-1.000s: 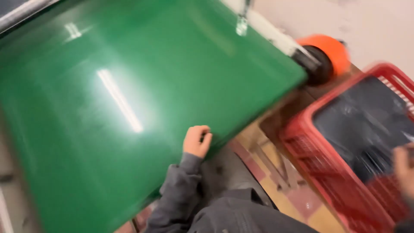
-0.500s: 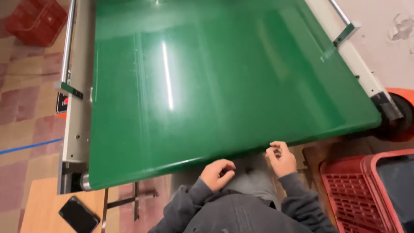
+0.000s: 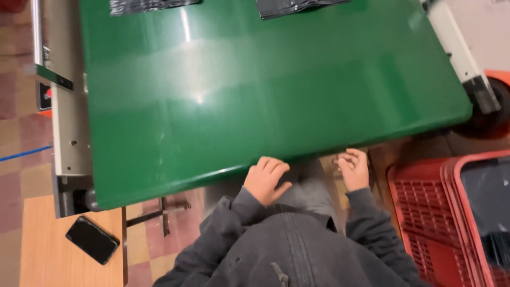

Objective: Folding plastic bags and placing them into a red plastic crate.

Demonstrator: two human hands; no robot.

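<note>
Left hand (image 3: 265,180) rests loosely curled, empty, on the near edge of the glossy green conveyor belt (image 3: 255,90); right hand (image 3: 354,169) half-curled, empty, just below that edge. Two black plastic bags (image 3: 295,6) lie at the far edge, unhandled.

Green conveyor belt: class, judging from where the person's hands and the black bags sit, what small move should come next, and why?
Probably a reach forward with the left hand. Both hands are empty at the near edge of the green conveyor belt, the right hand just below it, while the two black bags lie at the far end, out of easy reach unless the belt carries them closer.
</note>
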